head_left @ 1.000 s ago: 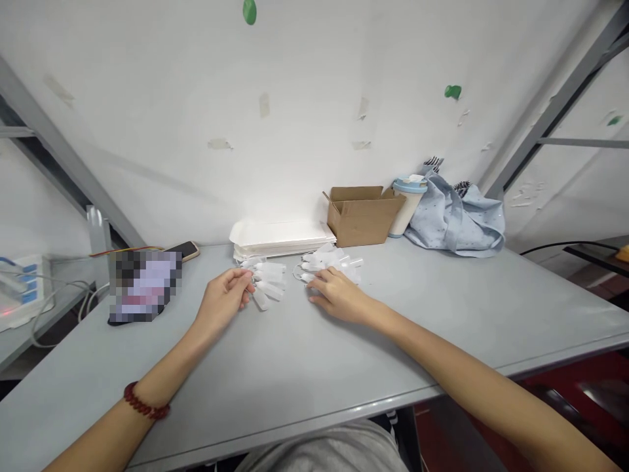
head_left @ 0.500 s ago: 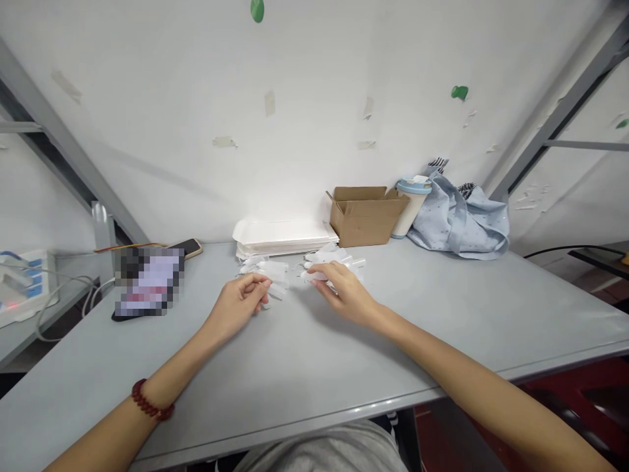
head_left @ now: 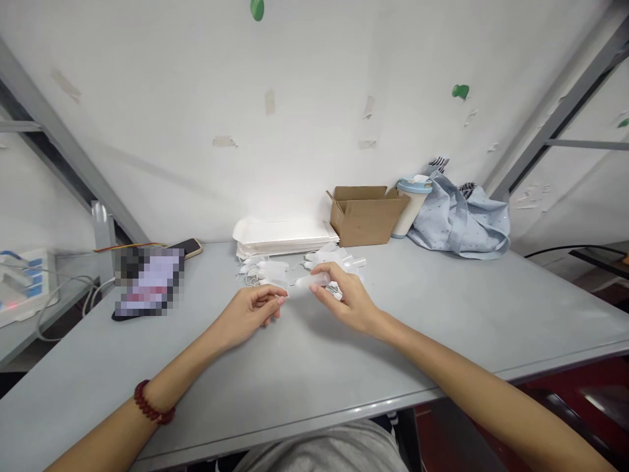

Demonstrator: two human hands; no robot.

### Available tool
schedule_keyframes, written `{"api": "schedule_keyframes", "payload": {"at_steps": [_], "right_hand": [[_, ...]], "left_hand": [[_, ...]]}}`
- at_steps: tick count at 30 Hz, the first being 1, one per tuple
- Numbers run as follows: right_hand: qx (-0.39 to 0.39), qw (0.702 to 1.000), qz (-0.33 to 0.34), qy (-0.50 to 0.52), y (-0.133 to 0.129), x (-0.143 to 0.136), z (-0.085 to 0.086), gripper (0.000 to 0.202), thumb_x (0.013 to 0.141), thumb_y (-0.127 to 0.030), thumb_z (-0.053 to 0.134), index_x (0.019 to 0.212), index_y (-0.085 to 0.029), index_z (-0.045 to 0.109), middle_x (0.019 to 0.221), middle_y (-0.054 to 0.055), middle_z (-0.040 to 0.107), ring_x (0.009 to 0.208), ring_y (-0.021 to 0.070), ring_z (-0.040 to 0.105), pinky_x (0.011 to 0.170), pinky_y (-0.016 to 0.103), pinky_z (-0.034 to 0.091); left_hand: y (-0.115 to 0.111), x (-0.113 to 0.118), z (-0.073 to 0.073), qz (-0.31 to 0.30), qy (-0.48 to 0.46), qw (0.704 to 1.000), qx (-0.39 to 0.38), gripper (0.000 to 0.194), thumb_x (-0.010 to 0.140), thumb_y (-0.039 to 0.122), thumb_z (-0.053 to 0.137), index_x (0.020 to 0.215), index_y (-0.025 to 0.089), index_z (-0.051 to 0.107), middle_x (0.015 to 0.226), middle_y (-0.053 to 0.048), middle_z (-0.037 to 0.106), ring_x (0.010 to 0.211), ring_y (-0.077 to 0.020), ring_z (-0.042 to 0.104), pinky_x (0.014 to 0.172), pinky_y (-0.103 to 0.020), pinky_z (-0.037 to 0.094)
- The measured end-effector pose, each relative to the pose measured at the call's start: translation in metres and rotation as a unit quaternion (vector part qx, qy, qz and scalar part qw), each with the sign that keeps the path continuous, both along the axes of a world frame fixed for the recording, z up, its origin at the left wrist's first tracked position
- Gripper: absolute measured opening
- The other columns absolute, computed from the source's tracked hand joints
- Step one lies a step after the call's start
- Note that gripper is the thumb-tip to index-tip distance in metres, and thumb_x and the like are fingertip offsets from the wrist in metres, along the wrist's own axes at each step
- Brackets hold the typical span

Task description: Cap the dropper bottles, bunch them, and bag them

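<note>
The right hand pinches a translucent tube above the grey table; the left hand's fingertips press together, contents unclear; a white wall stands behind.

A scuffed white wall rises behind a smooth grey tabletop — tape scraps and torn patches mark it, with bits of green near the top. Slanting grey metal struts flank it on both sides. Soft light falls evenly, glinting along the table's front edge — below right, a glossy dark-red surface shows.
</note>
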State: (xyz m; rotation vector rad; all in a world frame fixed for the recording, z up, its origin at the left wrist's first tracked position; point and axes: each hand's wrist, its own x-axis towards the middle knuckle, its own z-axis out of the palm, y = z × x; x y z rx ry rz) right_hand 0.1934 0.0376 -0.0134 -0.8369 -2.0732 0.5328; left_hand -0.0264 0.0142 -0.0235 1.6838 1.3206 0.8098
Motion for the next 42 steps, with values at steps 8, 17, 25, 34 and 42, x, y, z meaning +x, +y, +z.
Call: {"api": "schedule_keyframes", "payload": {"at_steps": [8, 17, 25, 34, 42], "right_hand": [[-0.005, 1.000, 0.005, -0.001, -0.0006, -0.0008, -0.0005, 0.019, 0.087, -0.028, 0.049, 0.103, -0.018, 0.051, 0.087, 0.004, 0.060, 0.074, 0.0153, 0.056, 0.063, 0.026, 0.045], [-0.011, 1.000, 0.001, 0.001, -0.0010, -0.0001, -0.0007, 0.020, 0.087, -0.031, 0.049, 0.103, -0.018, 0.051, 0.082, 0.003, 0.060, 0.073, 0.0149, 0.056, 0.060, 0.024, 0.043], [-0.087, 0.996, 0.001, 0.013, -0.0013, 0.0003, 0.0020, 0.023, 0.087, -0.035, 0.050, 0.103, -0.019, 0.052, 0.074, 0.000, 0.058, 0.067, 0.0126, 0.053, 0.046, 0.019, 0.034], [-0.132, 0.991, 0.015, 0.010, -0.0028, -0.0003, 0.0033, 0.023, 0.086, -0.035, 0.050, 0.103, -0.019, 0.052, 0.074, 0.001, 0.059, 0.069, 0.0131, 0.054, 0.043, 0.017, 0.031], [-0.128, 0.992, 0.014, 0.014, -0.0044, -0.0005, 0.0040, 0.022, 0.086, -0.035, 0.050, 0.102, -0.019, 0.052, 0.072, 0.001, 0.058, 0.067, 0.0127, 0.053, 0.043, 0.017, 0.031]], "left_hand": [[-0.0017, 0.0024, 0.0020, 0.000, -0.007, 1.000, -0.012, 0.026, 0.078, 0.041, 0.059, 0.086, 0.017, 0.064, 0.061, 0.001, 0.058, 0.053, -0.0110, 0.051, 0.054, -0.023, 0.045], [-0.0016, 0.0024, 0.0029, -0.012, -0.004, 1.000, 0.002, 0.029, 0.082, 0.044, 0.053, 0.085, 0.017, 0.062, 0.062, 0.001, 0.059, 0.051, -0.0108, 0.051, 0.054, -0.024, 0.043], [-0.0003, 0.0014, 0.0034, -0.008, -0.029, 1.000, 0.009, 0.029, 0.082, 0.044, 0.055, 0.089, 0.017, 0.064, 0.061, 0.002, 0.057, 0.050, -0.0093, 0.049, 0.052, -0.023, 0.041], [0.0005, 0.0021, 0.0011, -0.010, -0.036, 0.999, 0.007, 0.028, 0.082, 0.043, 0.056, 0.089, 0.017, 0.064, 0.061, 0.003, 0.057, 0.050, -0.0090, 0.049, 0.051, -0.022, 0.041], [0.0002, 0.0009, -0.0003, -0.010, -0.037, 0.999, 0.007, 0.027, 0.082, 0.043, 0.057, 0.089, 0.018, 0.065, 0.062, 0.002, 0.057, 0.051, -0.0088, 0.049, 0.052, -0.022, 0.042]]}}
